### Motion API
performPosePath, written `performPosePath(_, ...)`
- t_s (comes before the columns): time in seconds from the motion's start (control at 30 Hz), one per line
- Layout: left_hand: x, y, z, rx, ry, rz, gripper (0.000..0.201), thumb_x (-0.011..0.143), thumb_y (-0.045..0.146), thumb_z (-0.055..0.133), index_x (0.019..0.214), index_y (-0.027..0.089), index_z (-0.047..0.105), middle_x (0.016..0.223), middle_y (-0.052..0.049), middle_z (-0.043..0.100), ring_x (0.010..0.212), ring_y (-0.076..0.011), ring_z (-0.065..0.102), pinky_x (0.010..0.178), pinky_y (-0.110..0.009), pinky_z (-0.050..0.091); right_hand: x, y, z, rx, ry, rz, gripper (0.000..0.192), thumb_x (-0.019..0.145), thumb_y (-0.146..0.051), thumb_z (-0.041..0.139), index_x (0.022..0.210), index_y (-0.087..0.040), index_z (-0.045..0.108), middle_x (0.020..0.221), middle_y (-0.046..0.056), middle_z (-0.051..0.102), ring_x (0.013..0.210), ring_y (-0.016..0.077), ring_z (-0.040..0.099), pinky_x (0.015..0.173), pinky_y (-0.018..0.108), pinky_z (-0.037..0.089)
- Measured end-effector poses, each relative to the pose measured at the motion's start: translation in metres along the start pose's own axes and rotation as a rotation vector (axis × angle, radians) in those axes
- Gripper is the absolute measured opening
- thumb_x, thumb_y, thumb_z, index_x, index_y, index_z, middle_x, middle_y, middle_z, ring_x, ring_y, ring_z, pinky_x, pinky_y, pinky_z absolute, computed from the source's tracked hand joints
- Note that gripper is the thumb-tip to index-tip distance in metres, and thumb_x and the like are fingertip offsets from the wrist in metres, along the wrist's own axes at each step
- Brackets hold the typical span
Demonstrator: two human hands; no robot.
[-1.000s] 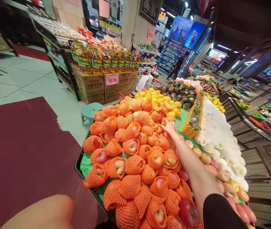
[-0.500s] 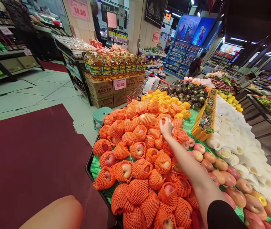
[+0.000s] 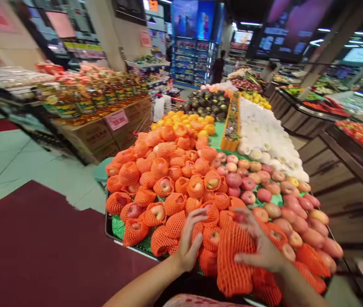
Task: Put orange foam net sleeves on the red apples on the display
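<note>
Supermarket aisles stretch behind a produce table [image 3: 109, 230] lined with green matting and heaped with apples in orange foam netting [image 3: 165, 185]; bare red and pink apples [image 3: 258, 187] lie in rows to the right of them, with white-wrapped fruit [image 3: 261, 136] beyond and yellow-netted fruit [image 3: 187, 121] and dark avocados [image 3: 205, 102] at the far end; a yellow divider tray [image 3: 230, 128] runs between the far fruit sections; bottles of cooking oil [image 3: 82, 100] stand on stacked cardboard cartons [image 3: 94, 136] to the left, a pink price card [image 3: 117, 119] fixed to the front; a dark red mat [image 3: 40, 247] covers the floor at the near left; another person [image 3: 218, 68] stands far off by blue shelving. At the near edge of the table both bare hands meet over an orange foam net sleeve [image 3: 232, 260]; the right hand [image 3: 262, 245] lies across its top, fingers spread and curled over the netting, its grip closed on the sleeve; the left hand [image 3: 189, 241] rests just beside it against the netted apples at the front, fingers loosely bent and apart, touching the net's left side; whether an apple sits inside the sleeve cannot be told through the blur.
</note>
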State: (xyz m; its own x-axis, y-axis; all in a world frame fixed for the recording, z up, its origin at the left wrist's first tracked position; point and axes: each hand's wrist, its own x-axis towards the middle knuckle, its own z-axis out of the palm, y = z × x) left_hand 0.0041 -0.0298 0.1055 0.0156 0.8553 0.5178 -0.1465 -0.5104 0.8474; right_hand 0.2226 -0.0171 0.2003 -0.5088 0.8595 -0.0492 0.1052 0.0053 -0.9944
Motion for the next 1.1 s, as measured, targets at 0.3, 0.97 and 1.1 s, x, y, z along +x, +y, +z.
performPosePath(0.3,-0.034,-0.021,0.071,-0.654,-0.716,-0.711,0.052,0.065,0.059,0.088,0.089,0.016,0.072,0.097,-0.003,0.060,0.090,-0.0176,0.056,0.086,-0.029,0.043,-0.115,0.093,0.024,0.433,0.302,0.113,0.085,0.068,-0.030,0.094,0.138,-0.032,0.045,0.101,0.001,0.076,0.087,0.0185,0.071,0.082,0.033,0.053)
performPosePath(0.97,0.037,-0.102,0.132,0.531,-0.203,-0.398,0.024,0.092,0.039,0.058,0.096,0.017,0.066,0.091,-0.006,0.072,0.083,-0.0218,0.066,0.076,-0.030,0.047,-0.031,0.128,-0.091,-0.513,0.838,0.025,0.034,0.086,-0.058,0.054,0.076,-0.026,0.051,0.080,0.005,0.063,0.080,0.0267,0.059,0.081,0.040,0.047)
performPosePath(1.1,0.045,-0.112,0.139,0.832,-0.237,-0.505,0.036,0.102,0.039,0.044,0.099,0.015,0.070,0.097,-0.014,0.077,0.093,-0.0267,0.072,0.079,-0.032,0.046,0.007,0.132,-0.096,-0.600,0.870,0.010,0.027,0.086,-0.052,0.045,0.074,-0.028,0.041,0.076,0.006,0.059,0.076,0.0270,0.058,0.071,0.036,0.044)
